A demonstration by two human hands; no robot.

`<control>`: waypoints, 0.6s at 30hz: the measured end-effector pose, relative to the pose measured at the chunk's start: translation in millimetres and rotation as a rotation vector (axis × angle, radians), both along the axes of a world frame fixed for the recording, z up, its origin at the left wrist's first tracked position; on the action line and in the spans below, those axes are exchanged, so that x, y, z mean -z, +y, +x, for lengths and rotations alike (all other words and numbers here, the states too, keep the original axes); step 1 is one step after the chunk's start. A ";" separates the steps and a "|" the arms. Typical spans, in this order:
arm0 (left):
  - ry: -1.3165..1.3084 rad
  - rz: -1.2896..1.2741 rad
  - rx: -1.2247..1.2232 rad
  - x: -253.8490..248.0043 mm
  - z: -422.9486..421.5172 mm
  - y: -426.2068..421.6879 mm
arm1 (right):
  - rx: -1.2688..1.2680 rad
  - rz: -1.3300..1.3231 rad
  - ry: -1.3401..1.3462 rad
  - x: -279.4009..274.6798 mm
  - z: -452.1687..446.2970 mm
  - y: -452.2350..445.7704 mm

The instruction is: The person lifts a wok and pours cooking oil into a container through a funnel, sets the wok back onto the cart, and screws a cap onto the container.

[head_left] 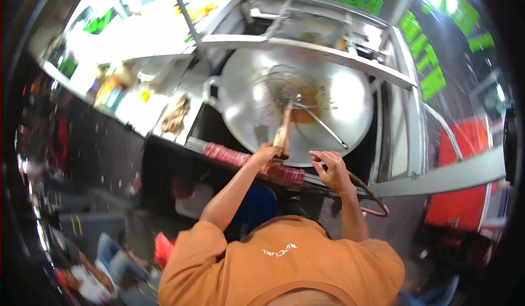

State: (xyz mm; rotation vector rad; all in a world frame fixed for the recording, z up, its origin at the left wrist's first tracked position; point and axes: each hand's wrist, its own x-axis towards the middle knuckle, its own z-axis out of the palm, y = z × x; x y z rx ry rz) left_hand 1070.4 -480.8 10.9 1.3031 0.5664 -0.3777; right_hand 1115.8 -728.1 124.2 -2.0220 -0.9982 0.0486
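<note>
A large round metal pan [249,114] holds a patch of orange-brown liquid [306,109] near its middle. My left hand [266,155] is closed around the wooden handle of a long tool [283,133] at the pan's near rim. The tool's far end meets a wide wire strainer [281,84] in the pan. A thin metal rod [322,125], perhaps a ladle handle, lies across the right part of the pan. My right hand [330,169] is just off the near rim with its fingers apart, and nothing shows in it.
A red checked cloth [229,155] lies along the counter's front edge. Blurred food items [176,114] stand on the white counter at left. A metal frame bar [328,57] crosses the pan's far side. A hose [377,199] loops at right. A seated person [90,281] is at lower left.
</note>
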 end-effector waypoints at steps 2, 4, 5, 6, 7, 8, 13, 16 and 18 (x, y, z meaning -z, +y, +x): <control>-0.012 0.554 0.022 -32.1 -25.1 -4.5 | -0.085 0.053 0.095 -11.1 -18.8 18.7; -0.353 0.563 -0.225 -36.3 -57.9 -8.9 | -0.172 0.085 0.349 -21.6 -41.5 35.5; -0.456 0.310 -0.338 -65.8 -71.2 -12.9 | -0.227 0.145 0.263 -29.5 -54.5 49.6; -0.473 0.001 -0.471 -65.7 -87.2 -16.4 | -0.274 0.206 0.184 -37.9 -74.1 66.2; -0.496 -0.310 -0.589 -65.6 -102.9 -20.5 | -0.315 0.276 0.107 -42.7 -95.9 82.0; -0.486 -0.544 -0.678 -71.2 -119.9 -27.9 | -0.400 0.243 0.042 -40.7 -117.1 96.6; -0.515 -1.004 -0.890 -119.4 -231.7 -4.5 | -0.664 0.152 -0.194 16.0 -197.9 157.7; -0.623 -0.895 -0.933 -94.9 -305.3 30.4 | -0.515 -0.145 -0.344 59.5 -226.8 156.4; -0.462 -0.536 -1.148 -49.3 -350.0 48.5 | -0.391 -0.362 -0.138 135.9 -224.1 110.7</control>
